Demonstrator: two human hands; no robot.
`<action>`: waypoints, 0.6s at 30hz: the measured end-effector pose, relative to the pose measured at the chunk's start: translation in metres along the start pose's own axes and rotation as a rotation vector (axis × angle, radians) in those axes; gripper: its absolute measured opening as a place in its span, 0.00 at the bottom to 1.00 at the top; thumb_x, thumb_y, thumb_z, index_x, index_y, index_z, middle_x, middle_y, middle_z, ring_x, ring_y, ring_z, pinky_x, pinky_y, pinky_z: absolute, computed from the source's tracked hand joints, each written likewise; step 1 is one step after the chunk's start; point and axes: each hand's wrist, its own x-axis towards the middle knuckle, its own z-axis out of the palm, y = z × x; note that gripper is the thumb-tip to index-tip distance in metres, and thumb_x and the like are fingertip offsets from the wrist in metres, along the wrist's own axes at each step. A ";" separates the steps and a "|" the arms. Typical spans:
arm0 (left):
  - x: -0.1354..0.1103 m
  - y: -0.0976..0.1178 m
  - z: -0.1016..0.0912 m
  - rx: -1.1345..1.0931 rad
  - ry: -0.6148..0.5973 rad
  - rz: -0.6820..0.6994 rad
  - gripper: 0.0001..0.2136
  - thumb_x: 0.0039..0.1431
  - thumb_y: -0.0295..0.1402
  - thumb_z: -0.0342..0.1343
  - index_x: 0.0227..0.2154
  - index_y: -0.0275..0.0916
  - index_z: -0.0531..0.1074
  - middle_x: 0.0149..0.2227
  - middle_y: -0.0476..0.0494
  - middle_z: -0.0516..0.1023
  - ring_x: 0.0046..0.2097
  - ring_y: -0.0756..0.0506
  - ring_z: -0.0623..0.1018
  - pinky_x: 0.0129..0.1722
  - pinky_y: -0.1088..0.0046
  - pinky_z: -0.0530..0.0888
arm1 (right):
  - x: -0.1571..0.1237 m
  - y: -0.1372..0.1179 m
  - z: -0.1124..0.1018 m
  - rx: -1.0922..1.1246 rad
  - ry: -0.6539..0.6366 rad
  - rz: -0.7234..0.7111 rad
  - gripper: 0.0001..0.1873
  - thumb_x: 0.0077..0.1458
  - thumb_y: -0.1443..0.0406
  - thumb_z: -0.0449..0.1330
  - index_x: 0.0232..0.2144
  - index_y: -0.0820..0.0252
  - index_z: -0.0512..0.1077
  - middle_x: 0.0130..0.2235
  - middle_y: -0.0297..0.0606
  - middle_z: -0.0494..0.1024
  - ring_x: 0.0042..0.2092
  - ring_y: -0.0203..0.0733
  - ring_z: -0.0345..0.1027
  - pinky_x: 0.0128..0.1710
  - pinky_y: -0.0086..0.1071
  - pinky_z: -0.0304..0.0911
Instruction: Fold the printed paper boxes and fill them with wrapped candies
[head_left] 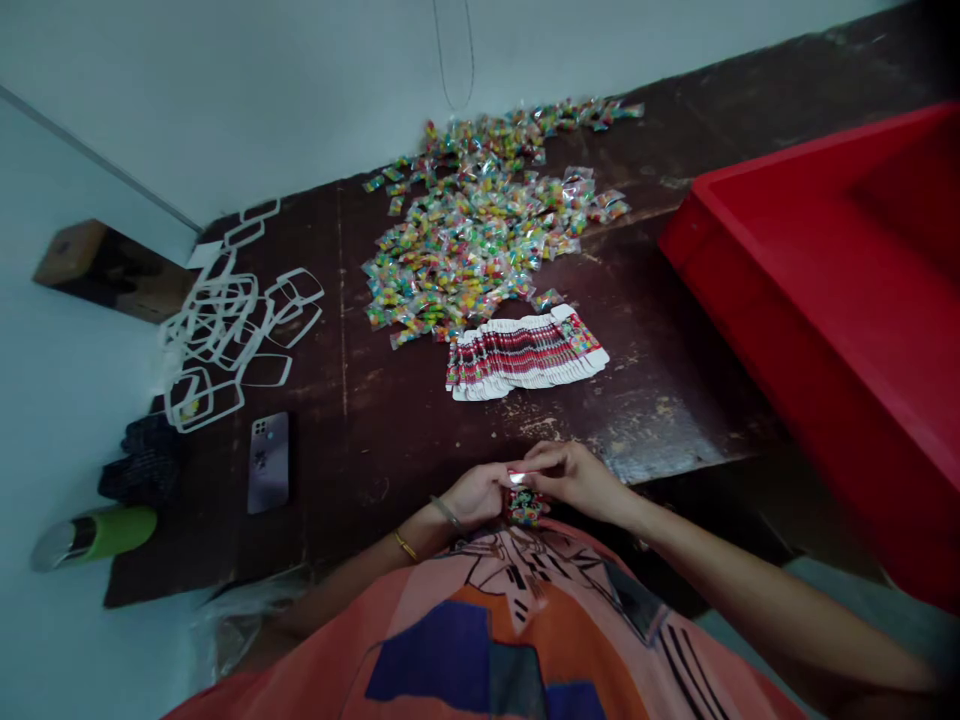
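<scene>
Here both hands meet close to the body at the near edge of the dark table point(390, 420): the left hand point(476, 495) and right hand point(574, 478), wrists bent inward, pinch a small printed card packet point(525, 503) between their fingertips, forearms angled in from either side

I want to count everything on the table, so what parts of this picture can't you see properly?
- Small colourful printed item, head view: mostly covered by the left hand and right hand.
- Pile of small clear multicoloured packets: too small and blurred to count.
- Fanned row of red and white printed cards: print too small to read.
- Big red plastic bin: cut off by the right edge.
</scene>
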 end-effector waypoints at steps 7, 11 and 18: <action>-0.008 -0.006 -0.010 0.125 0.052 0.083 0.30 0.41 0.19 0.49 0.53 0.36 0.66 0.49 0.40 0.73 0.51 0.42 0.71 0.52 0.66 0.62 | -0.022 -0.004 0.006 -0.336 -0.047 -0.247 0.16 0.58 0.68 0.54 0.46 0.54 0.74 0.43 0.42 0.72 0.45 0.41 0.65 0.46 0.36 0.62; -0.011 -0.002 -0.005 0.347 0.036 0.112 0.29 0.44 0.24 0.54 0.54 0.39 0.64 0.49 0.42 0.71 0.50 0.42 0.71 0.50 0.66 0.63 | -0.022 -0.012 0.002 -0.524 -0.156 -0.371 0.18 0.57 0.70 0.54 0.48 0.52 0.72 0.43 0.42 0.72 0.45 0.43 0.64 0.46 0.38 0.61; -0.043 0.045 0.007 1.301 0.317 0.176 0.12 0.47 0.31 0.56 0.37 0.38 0.75 0.35 0.47 0.75 0.36 0.48 0.71 0.37 0.75 0.65 | 0.133 -0.024 -0.153 -0.953 0.477 -0.215 0.17 0.59 0.65 0.51 0.49 0.56 0.71 0.50 0.45 0.69 0.52 0.48 0.60 0.51 0.42 0.58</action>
